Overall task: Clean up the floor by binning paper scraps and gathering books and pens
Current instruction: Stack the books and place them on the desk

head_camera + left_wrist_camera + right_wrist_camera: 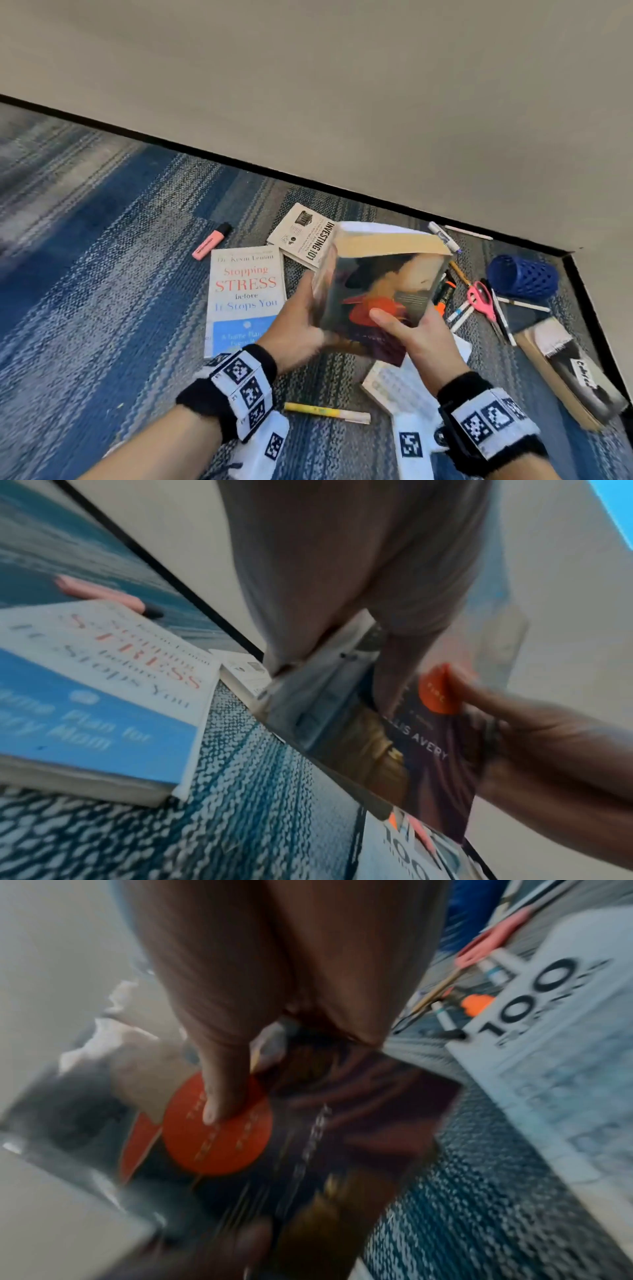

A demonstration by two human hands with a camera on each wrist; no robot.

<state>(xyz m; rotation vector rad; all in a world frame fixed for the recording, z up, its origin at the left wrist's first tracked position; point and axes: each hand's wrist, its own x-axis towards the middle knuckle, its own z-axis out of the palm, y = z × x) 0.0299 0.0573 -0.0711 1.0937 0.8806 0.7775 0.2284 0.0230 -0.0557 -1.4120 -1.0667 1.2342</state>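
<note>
Obs., near to far.

Yellow pen (327, 412) lies loose on carpet (102, 308) between our wrists. Just beyond, a pale book marked "100" (397, 387) lies flat under our right wrist.

Held item: thick paperback (376, 291), clear of the floor, tilted, page block facing up. Left hand (301, 325) wraps the spine side, fingers curled round it. Right hand (421, 339) clamps the opposite lower edge, thumb (219, 1096) pressed on the orange disc of the cover; other fingers behind, not seen. So both hands closed on the same book.

Handling, est.: moderately heavy for a paperback, cover glossy so prob. a bit slippery. Cover will flex, and pages could fan open if held by one cover only. Best hold is across spine plus fore-edge, squeezing block shut, as now. Not fragile; corners may dent if dropped.

Further out on floor: "Stopping STRESS" book (245, 298) flat, left of hands; "INVESTING 101" book (301, 236) beyond it, partly hidden by held book. Pink highlighter (210, 241) apart to the left. Right side: cluster of pens (460, 313), orange marker (445, 291), pink scissors (483, 301).

Containers: blue mesh pen cup (522, 275) lies tipped on its side near the wall corner; contents not visible, looks empty from here. No bin and no paper scraps we can id with certainty.
</note>
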